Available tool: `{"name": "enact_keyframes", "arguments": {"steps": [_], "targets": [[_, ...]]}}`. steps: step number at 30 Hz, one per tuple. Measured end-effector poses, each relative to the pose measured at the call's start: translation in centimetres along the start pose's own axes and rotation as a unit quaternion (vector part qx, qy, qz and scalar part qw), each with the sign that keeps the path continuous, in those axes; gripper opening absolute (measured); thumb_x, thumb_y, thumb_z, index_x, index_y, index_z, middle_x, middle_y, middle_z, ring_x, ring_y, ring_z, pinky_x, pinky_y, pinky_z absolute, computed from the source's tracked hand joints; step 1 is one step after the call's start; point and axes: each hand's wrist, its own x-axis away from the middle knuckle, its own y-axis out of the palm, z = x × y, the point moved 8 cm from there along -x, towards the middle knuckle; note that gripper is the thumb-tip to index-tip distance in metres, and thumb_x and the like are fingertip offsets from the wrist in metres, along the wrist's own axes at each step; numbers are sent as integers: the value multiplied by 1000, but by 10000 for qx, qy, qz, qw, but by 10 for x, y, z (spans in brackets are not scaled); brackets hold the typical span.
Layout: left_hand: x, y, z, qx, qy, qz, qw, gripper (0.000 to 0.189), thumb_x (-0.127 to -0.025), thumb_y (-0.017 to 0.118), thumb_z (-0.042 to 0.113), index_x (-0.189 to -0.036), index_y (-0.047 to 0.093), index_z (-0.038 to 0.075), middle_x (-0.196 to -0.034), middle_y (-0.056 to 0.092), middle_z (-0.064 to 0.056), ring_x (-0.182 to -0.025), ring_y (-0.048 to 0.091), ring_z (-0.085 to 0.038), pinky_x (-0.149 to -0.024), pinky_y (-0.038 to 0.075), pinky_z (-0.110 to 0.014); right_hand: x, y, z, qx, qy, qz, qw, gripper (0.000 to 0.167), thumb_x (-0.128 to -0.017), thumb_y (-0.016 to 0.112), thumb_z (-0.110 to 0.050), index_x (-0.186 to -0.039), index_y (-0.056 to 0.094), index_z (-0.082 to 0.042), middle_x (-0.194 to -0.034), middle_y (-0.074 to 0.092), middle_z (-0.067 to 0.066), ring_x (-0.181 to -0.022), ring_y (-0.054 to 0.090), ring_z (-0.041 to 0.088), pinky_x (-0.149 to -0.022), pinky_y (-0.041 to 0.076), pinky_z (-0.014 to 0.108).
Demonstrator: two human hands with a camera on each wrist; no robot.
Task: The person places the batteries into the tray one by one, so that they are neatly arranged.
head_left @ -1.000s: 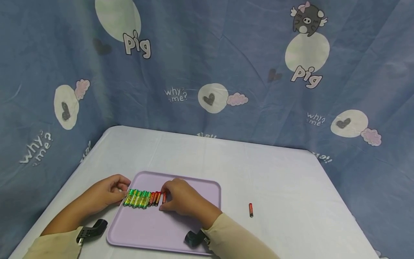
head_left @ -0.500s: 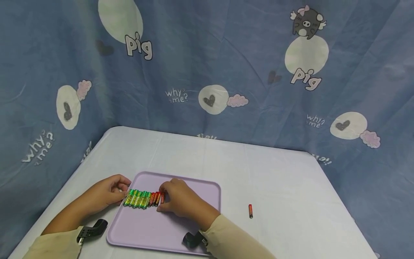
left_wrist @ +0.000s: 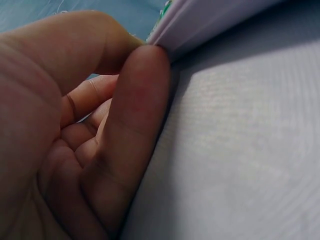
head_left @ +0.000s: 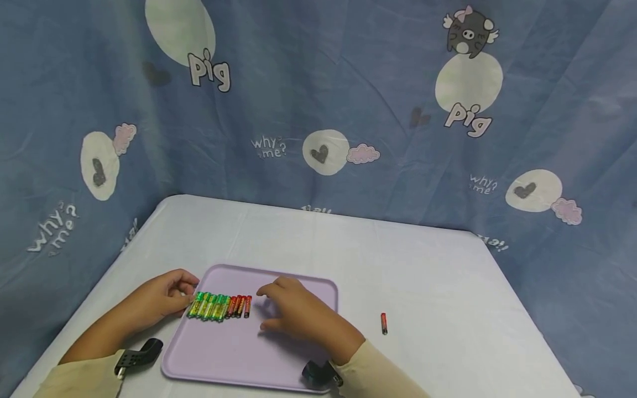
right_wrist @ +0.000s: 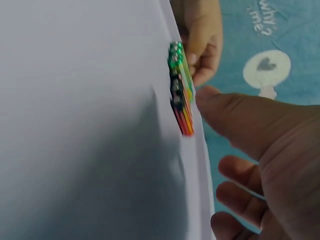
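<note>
On the lilac tray (head_left: 229, 354), several green-and-gold batteries (head_left: 208, 307) lie side by side. Several red-and-black batteries (head_left: 239, 307) continue that row to the right, and the rightmost stands slightly apart. My right hand (head_left: 298, 315) hovers over the tray just right of the row, thumb and forefinger spread, holding nothing; the right wrist view shows its separated fingers too. My left hand (head_left: 166, 296) is at the tray's left edge beside the green batteries. In the left wrist view its thumb and a finger (left_wrist: 135, 95) pinch the tray's rim (left_wrist: 200, 25).
One more red battery (head_left: 384, 323) lies on the white tabletop (head_left: 438, 287), right of the tray. A blue patterned curtain (head_left: 318, 99) hangs behind and beside the table. Black wrist cameras (head_left: 139, 356) sit at both cuffs.
My right hand slid a red battery left to the end of the row, then let go of it and drew back to the right. The left hand has stayed put.
</note>
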Motion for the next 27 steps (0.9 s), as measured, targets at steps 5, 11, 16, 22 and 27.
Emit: {"name": "enact_keyframes", "arguments": {"steps": [5, 11, 16, 22, 27], "targets": [[2, -2, 0, -91, -45, 42, 9999, 39, -97, 68, 8, -130, 56, -7, -105, 61, -11, -79, 59, -9, -68, 56, -26, 20, -16, 14, 56, -112, 290, 9995, 52, -88, 85, -39, -133, 66, -20, -121, 64, -5, -115, 59, 11, -105, 47, 27], [1, -1, 2, -68, -3, 10, 10000, 39, -96, 68, 7, -130, 56, -8, -104, 61, -11, -78, 59, -8, -68, 56, -26, 52, -29, 51, -193, 387, 528, 9977, 50, -89, 85, -35, -132, 66, -19, -119, 65, -3, -115, 59, 15, -101, 51, 33], [1, -5, 4, -204, -3, 58, 9998, 39, -96, 68, 7, -130, 56, -7, -104, 62, -11, -78, 59, -8, -68, 55, -26, 73, -32, 80, -208, 792, 692, 9942, 49, -89, 85, -34, -132, 66, -17, -119, 64, -2, -116, 59, 18, -102, 52, 38], [2, -6, 4, -199, 12, 62, 9998, 40, -96, 67, 7, -131, 55, -8, -105, 61, -10, -78, 59, -8, -68, 55, -25, 97, -38, 114, -585, 1371, 773, 9858, 49, -90, 84, -33, -132, 66, -16, -121, 64, -2, -113, 60, 17, -99, 53, 42], [2, -1, 4, -50, 36, -24, 10000, 40, -96, 67, 6, -131, 54, -9, -104, 61, -10, -78, 59, -8, -68, 56, -26, 123, -46, 140, -906, 1838, 824, 9753, 48, -88, 85, -30, -130, 67, -15, -116, 65, 0, -105, 61, 18, -92, 53, 43]]}}
